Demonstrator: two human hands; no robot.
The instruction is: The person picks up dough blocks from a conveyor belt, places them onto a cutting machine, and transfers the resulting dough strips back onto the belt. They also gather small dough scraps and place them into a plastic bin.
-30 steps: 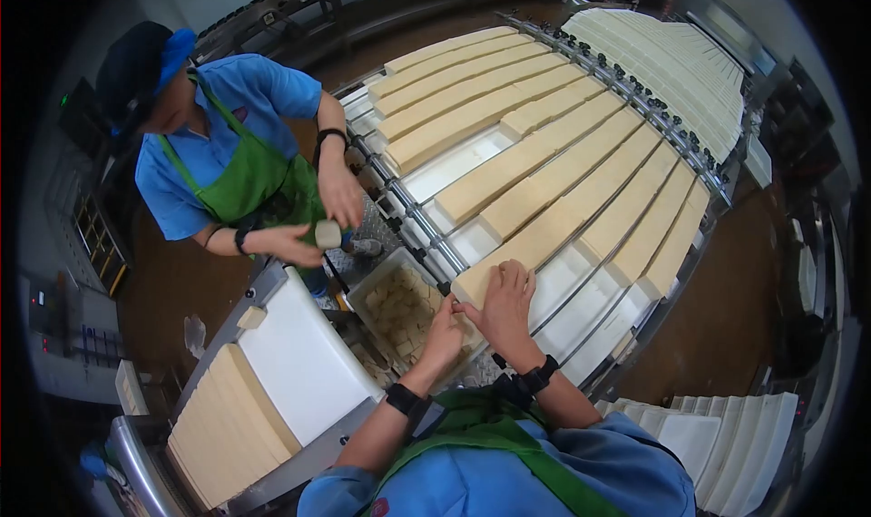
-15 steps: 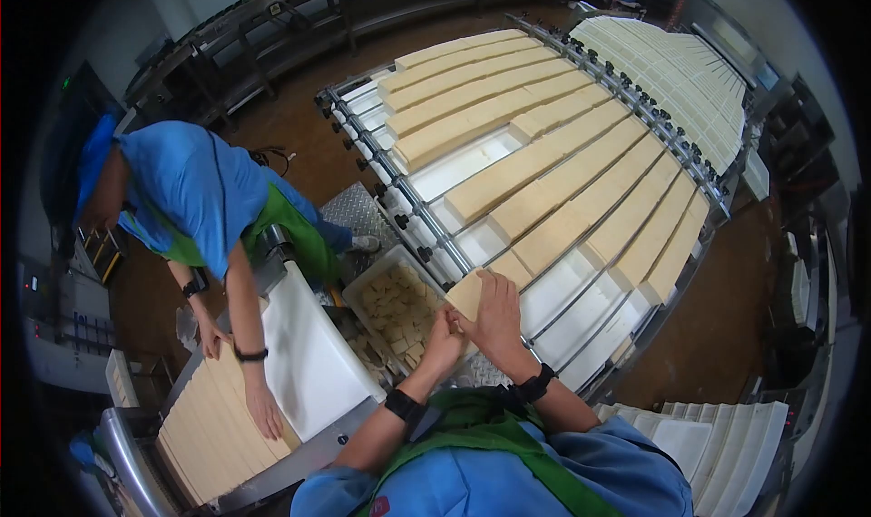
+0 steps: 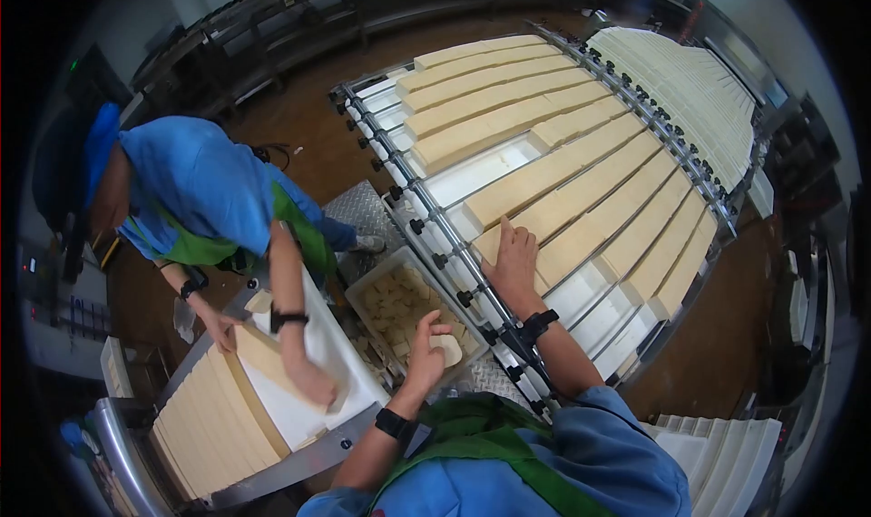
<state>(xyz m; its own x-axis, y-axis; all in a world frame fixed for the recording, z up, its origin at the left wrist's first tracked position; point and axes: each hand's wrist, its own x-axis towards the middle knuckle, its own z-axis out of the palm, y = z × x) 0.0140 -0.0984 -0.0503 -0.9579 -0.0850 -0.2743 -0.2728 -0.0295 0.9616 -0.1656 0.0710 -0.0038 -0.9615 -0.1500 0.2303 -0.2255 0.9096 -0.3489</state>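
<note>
My right hand (image 3: 513, 256) rests with spread fingers on the near end of a long, pale yellow tofu strip (image 3: 562, 210) in a lane of the rack. Its thumb sits by the strip's end, close to the metal rail. My left hand (image 3: 426, 354) is over a white bin (image 3: 357, 292) of tofu scraps (image 3: 399, 304). A pale, trimmed tofu piece (image 3: 445, 350) shows against its thumb and palm; the index finger is raised. How firmly the piece is held is partly hidden.
A co-worker (image 3: 195, 177) at left handles a strip (image 3: 268, 358) on a white belt (image 3: 358, 381) beside a row of tofu strips (image 3: 209, 422). A metal rail with black knobs (image 3: 415, 226) edges the rack. White slatted trays (image 3: 717, 463) are at lower right.
My hands have separated: the left moved down over the bin with a trimmed piece, the right moved up onto the strip. The co-worker has shifted a strip across the belt.
</note>
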